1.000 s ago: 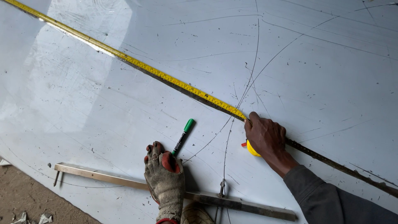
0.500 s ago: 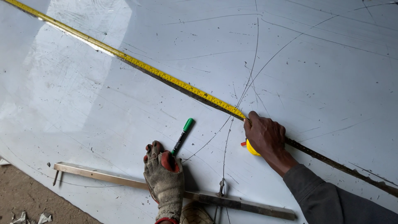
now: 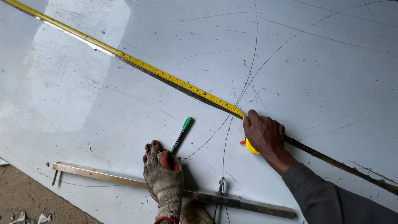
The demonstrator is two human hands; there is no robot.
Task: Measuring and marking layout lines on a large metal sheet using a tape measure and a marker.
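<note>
My right hand (image 3: 265,135) presses a yellow tape measure case (image 3: 251,147) onto a large grey metal sheet (image 3: 103,112). Its yellow tape (image 3: 137,62) runs taut to the upper left corner, passing where several scribed arcs cross. My left hand (image 3: 163,180), in a worn knitted glove with bare fingertips, rests on a long flat metal bar (image 3: 103,174). A black marker with a green cap (image 3: 182,133) sticks out from between the glove's fingers, pointing up and to the right.
A dark thin strip (image 3: 344,166) continues the tape's line to the lower right edge. The bar carries a pin at its left end (image 3: 55,178) and a clamp with a point (image 3: 220,186). Bare dirt with scraps (image 3: 25,207) lies at the bottom left.
</note>
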